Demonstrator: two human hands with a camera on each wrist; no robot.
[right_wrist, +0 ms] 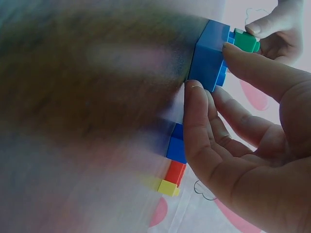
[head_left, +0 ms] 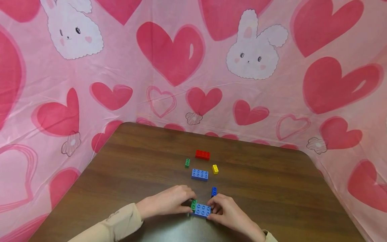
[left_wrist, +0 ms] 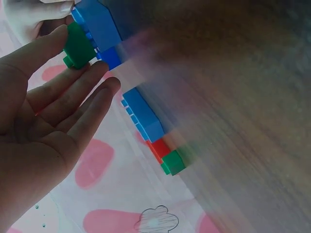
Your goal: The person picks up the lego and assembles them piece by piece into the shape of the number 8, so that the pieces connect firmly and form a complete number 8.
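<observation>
Near the table's front edge my left hand point(head_left: 170, 201) pinches a small green brick point(head_left: 194, 205) between thumb and fingers. That green brick is at the left end of a light blue brick point(head_left: 202, 210), on its stud side; blue studs show beside it in the right wrist view, and I cannot tell whether it is pressed fully down. My right hand point(head_left: 228, 211) grips the light blue brick's right end, thumb point(right_wrist: 243, 58) on one side and index finger point(right_wrist: 194, 104) on the other. Just beyond the right fingers lies a small dark blue brick point(head_left: 214, 191).
Farther back on the brown table point(head_left: 145, 168) lie a second light blue brick point(head_left: 200, 174), a small green brick point(head_left: 187, 163), a small yellow brick point(head_left: 215, 169) and a red brick point(head_left: 202, 154). A pink cloth point(head_left: 217, 90) with hearts and rabbits hangs around the table.
</observation>
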